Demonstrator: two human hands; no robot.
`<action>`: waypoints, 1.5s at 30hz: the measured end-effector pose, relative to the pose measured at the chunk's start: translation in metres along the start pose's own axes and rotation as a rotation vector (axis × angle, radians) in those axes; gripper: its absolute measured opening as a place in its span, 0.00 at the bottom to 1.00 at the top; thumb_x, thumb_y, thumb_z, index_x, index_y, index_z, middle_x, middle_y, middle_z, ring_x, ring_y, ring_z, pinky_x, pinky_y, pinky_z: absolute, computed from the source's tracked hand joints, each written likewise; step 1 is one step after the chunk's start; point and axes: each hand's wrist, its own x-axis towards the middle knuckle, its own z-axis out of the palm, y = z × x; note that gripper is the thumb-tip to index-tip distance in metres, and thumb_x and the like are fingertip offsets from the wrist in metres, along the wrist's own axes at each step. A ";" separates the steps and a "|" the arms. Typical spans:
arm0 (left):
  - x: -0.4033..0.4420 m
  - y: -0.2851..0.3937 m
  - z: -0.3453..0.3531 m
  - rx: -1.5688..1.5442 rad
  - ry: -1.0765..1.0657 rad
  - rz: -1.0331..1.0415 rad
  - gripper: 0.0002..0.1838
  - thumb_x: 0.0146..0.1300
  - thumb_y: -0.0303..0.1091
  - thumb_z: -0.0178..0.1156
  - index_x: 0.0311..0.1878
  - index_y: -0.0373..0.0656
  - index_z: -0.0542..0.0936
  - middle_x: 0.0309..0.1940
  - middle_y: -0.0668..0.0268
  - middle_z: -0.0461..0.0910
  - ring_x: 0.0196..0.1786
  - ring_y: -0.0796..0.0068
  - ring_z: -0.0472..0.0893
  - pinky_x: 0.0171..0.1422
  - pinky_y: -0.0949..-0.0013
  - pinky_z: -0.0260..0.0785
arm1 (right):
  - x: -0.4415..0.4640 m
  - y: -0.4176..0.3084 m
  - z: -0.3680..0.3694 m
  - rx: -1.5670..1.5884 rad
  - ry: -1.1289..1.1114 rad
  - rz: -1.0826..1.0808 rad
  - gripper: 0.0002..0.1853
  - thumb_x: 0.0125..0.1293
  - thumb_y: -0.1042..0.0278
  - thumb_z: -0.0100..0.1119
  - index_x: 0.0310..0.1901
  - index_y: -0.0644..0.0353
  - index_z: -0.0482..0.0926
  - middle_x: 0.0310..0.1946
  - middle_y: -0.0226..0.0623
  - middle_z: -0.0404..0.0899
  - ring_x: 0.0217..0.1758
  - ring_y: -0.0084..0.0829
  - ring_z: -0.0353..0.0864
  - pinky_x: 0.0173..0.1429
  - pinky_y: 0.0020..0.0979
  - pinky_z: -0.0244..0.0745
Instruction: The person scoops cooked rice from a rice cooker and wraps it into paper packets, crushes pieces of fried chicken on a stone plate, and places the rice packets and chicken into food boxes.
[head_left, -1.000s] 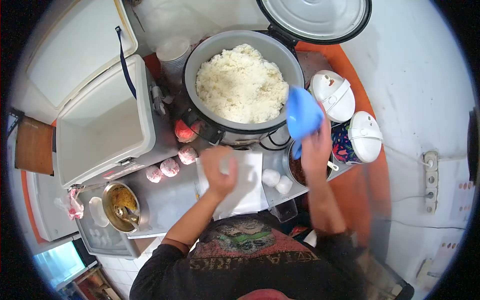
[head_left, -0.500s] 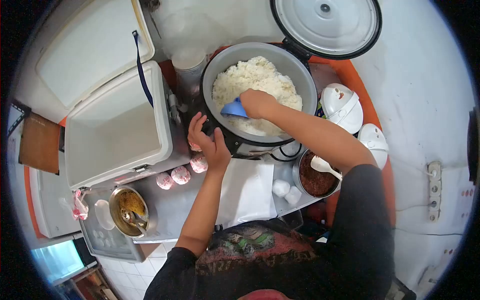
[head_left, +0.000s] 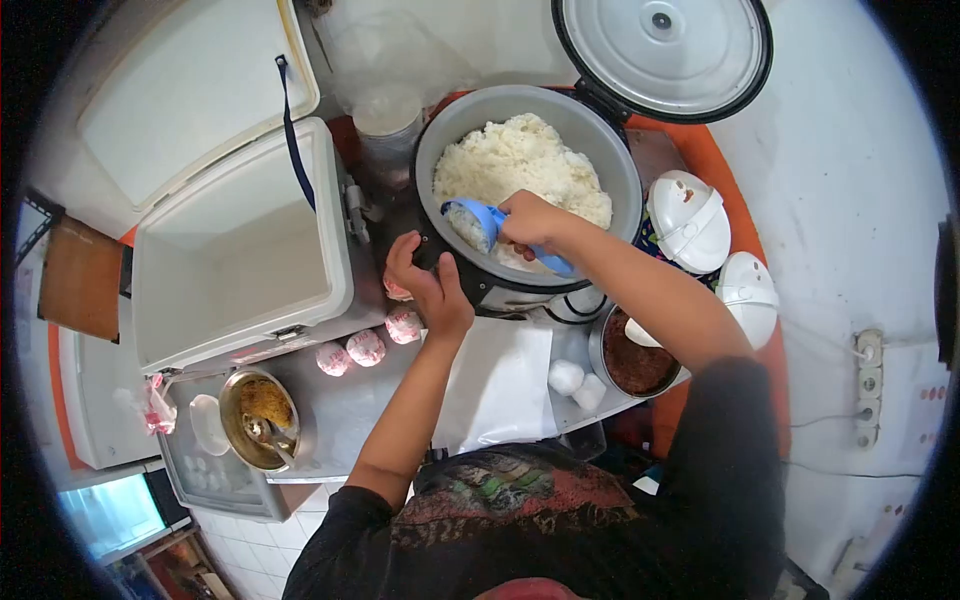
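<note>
My right hand (head_left: 530,222) is closed round the handle of a blue rice scoop (head_left: 488,216). White rice fills the scoop's cup, which is tilted over the near left part of a large rice cooker (head_left: 622,190). A mound of cooked rice (head_left: 530,155) lies in the cooker's grey pot. Close to the cooker's near left side is my left hand (head_left: 432,285), its fingers spread and nothing in it. Whether it touches the cooker's outer wall, I cannot tell. Below the cooker lies a sheet of white paper (head_left: 490,385) on the counter.
An open white cool box (head_left: 240,250) stands at left, with several wrapped balls (head_left: 366,347) beside it. A metal bowl of yellow food (head_left: 265,400) is at lower left. Right of the paper are white balls (head_left: 566,376) and a pot of dark red food (head_left: 635,365). The cooker lid (head_left: 665,50) stands open.
The blue scoop has turned, so its cup now shows rice inside and its handle is visible. My right hand has shifted slightly down and right. The left hand stays spread beside the cooker.
</note>
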 end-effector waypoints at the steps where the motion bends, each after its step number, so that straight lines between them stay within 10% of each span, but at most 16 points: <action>1: 0.002 -0.001 0.000 0.014 -0.013 0.005 0.27 0.67 0.31 0.57 0.66 0.34 0.63 0.66 0.54 0.59 0.67 0.59 0.60 0.74 0.59 0.49 | 0.010 0.002 -0.001 0.154 -0.034 0.034 0.03 0.58 0.80 0.57 0.28 0.67 0.78 0.20 0.38 0.73 0.17 0.26 0.71 0.17 0.32 0.65; 12: -0.089 -0.038 -0.093 0.114 -0.230 0.074 0.30 0.63 0.30 0.59 0.67 0.38 0.61 0.66 0.48 0.62 0.68 0.51 0.61 0.72 0.53 0.53 | -0.053 0.013 -0.052 0.717 -0.280 -0.008 0.05 0.66 0.75 0.56 0.41 0.67 0.74 0.25 0.35 0.74 0.19 0.22 0.71 0.22 0.30 0.73; 18: -0.154 -0.075 -0.160 0.322 -1.043 0.005 0.39 0.54 0.35 0.68 0.68 0.37 0.64 0.67 0.50 0.67 0.68 0.48 0.66 0.74 0.48 0.54 | -0.173 0.049 0.029 0.917 -0.417 0.100 0.08 0.63 0.74 0.58 0.41 0.68 0.74 0.26 0.37 0.75 0.17 0.25 0.71 0.19 0.32 0.71; 22: -0.149 -0.065 -0.170 0.486 -1.280 0.066 0.58 0.45 0.47 0.75 0.75 0.39 0.52 0.74 0.53 0.58 0.76 0.50 0.57 0.80 0.44 0.44 | -0.166 0.139 0.138 0.785 -0.291 0.314 0.12 0.62 0.74 0.59 0.48 0.63 0.76 0.25 0.34 0.74 0.15 0.25 0.70 0.20 0.33 0.70; 27: -0.153 -0.072 -0.171 0.526 -1.381 0.005 0.66 0.41 0.52 0.77 0.78 0.41 0.47 0.77 0.56 0.53 0.80 0.55 0.51 0.81 0.43 0.39 | -0.133 0.280 0.288 -0.432 0.327 -0.484 0.37 0.60 0.83 0.50 0.71 0.40 0.68 0.47 0.45 0.77 0.49 0.45 0.78 0.51 0.43 0.76; 37: -0.158 -0.070 -0.161 0.772 -1.425 -0.002 0.68 0.35 0.55 0.80 0.77 0.40 0.50 0.75 0.59 0.61 0.79 0.67 0.55 0.77 0.47 0.48 | -0.150 0.268 0.278 -0.474 0.326 -0.226 0.41 0.60 0.83 0.49 0.75 0.37 0.60 0.39 0.44 0.76 0.41 0.48 0.78 0.47 0.44 0.76; 45: -0.163 -0.088 -0.115 0.845 -1.266 0.105 0.31 0.58 0.27 0.54 0.67 0.33 0.68 0.63 0.49 0.73 0.69 0.62 0.71 0.75 0.55 0.57 | -0.141 0.268 0.229 0.009 0.358 -0.415 0.40 0.62 0.85 0.54 0.75 0.48 0.60 0.44 0.44 0.79 0.46 0.40 0.79 0.53 0.36 0.75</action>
